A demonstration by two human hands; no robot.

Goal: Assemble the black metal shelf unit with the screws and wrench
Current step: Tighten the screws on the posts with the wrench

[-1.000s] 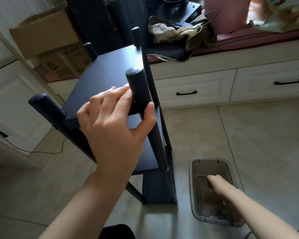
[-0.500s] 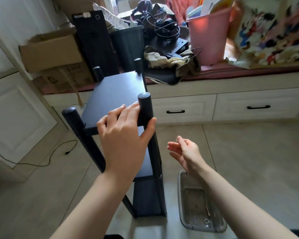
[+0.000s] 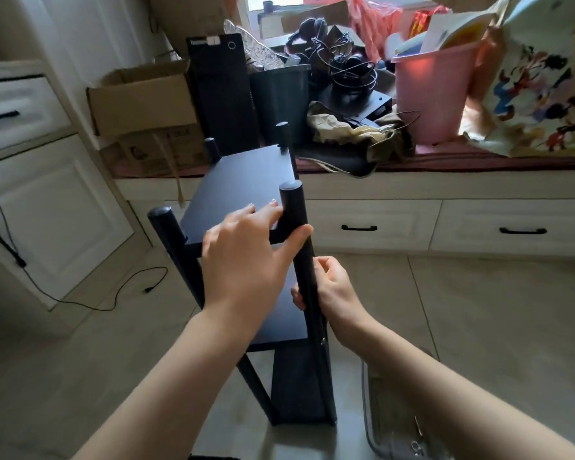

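- Black shelf unit point(image 3: 246, 180) upright on the tiled floor point(image 3: 478, 327), just in front of a low white drawer bench point(image 3: 445, 224), four round-topped posts rising above the top panel.
- Near right post point(image 3: 294, 220) closest to the camera, running down past a middle panel to a lower one.
- Left hand point(image 3: 246, 257) reaching in from lower left, forearm angled up and to the right; fingers laid flat on the front corner of the top panel, thumb stretched across to press the right side of the near right post; post caught between thumb and fingers.
- Right hand point(image 3: 332, 287) coming up from lower right, lower on that same post; fingers curled round the post from its right side, fingertips showing on the left of it, clamped on the post.
- Whether anything small sits inside the right hand: cannot tell.
- Clear plastic tray point(image 3: 392, 423) on the floor just right of the unit's foot, under the right forearm, small metal pieces point(image 3: 415, 443) in it.
- Cardboard box point(image 3: 143, 97), dark computer tower point(image 3: 223, 91), tangle of cables point(image 3: 346, 64), pink bucket point(image 3: 432, 94) and a cartoon-print bag point(image 3: 538, 91) crowded on the bench behind.
- Black cord point(image 3: 120, 293) trailing over the floor at left, beside white cabinet doors point(image 3: 57, 220).
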